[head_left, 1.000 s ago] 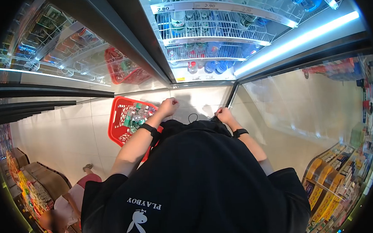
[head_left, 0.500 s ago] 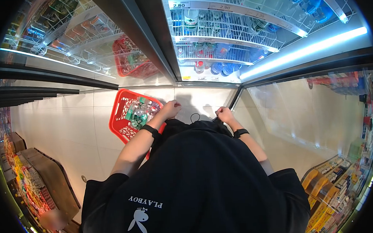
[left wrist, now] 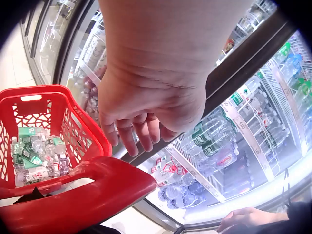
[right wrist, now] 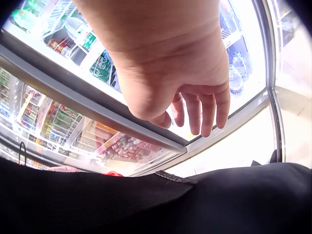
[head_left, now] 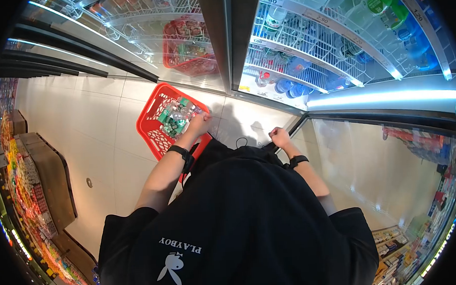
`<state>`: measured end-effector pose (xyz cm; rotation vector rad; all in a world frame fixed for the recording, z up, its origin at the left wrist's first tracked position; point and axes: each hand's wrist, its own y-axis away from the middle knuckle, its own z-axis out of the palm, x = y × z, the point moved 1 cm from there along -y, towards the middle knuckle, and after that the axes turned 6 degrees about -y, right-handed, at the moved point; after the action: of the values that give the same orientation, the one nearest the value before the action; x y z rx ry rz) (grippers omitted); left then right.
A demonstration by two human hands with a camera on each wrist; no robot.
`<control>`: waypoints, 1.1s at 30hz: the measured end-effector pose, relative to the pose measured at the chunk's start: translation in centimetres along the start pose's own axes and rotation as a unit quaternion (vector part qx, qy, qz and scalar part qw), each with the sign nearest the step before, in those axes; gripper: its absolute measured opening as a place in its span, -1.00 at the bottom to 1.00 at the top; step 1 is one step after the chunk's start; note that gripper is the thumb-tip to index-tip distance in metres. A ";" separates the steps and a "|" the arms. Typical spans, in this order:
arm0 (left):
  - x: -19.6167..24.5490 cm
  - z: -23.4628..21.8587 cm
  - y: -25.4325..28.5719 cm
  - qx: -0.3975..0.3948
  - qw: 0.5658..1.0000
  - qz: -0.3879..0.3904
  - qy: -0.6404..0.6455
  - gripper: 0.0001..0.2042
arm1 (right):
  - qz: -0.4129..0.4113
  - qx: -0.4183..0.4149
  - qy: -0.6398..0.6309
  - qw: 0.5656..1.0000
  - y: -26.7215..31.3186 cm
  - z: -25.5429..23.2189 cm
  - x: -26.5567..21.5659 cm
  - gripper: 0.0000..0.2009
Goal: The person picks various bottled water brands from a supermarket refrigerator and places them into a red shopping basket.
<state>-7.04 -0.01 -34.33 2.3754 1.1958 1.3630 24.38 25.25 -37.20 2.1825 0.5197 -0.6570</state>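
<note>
In the head view my left hand [head_left: 199, 124] hangs over the right edge of a red basket [head_left: 146, 121] on the floor. The left wrist view shows that hand [left wrist: 146, 107] with loosely curled fingers and nothing in them, beside the basket [left wrist: 87, 134]. Bottles [left wrist: 36, 153] with green and clear labels lie inside the basket. My right hand [head_left: 280, 136] hangs in front of my body near the fridge's lower right corner. Its fingers hang loosely bent and hold nothing in the right wrist view, where the hand [right wrist: 185, 87] is seen from the wrist side.
An open fridge with wire shelves [head_left: 304, 30] of bottles stands ahead. Its glass door [head_left: 373, 160] reaches out at the right. Closed fridge doors [head_left: 129, 24] line the left, reflecting the basket. Goods displays [head_left: 29, 189] stand at the far left, another [head_left: 393, 242] at the lower right.
The view has turned, so the fridge shelves appear farther right. My left hand has come over the basket's edge. The other person at the lower left is out of view.
</note>
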 end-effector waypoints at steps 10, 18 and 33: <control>-10.4 -5.7 6.7 0.121 0.956 -0.236 0.123 -0.74 | -0.099 -0.124 0.112 0.981 -4.1 2.9 -7.1 -0.77; -22.8 -5.1 13.0 0.134 0.920 -0.363 0.058 -0.65 | -0.235 -0.192 0.261 0.916 -7.4 10.6 -19.4 -0.81; -34.5 -2.8 6.3 0.122 0.907 -0.368 0.165 -0.71 | -0.296 -0.329 0.296 0.847 -15.1 33.4 -28.1 -0.80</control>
<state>-14.97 -29.14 -52.45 1.5179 2.1657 1.4001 -15.45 4.26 -47.44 1.5010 1.5342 -0.0321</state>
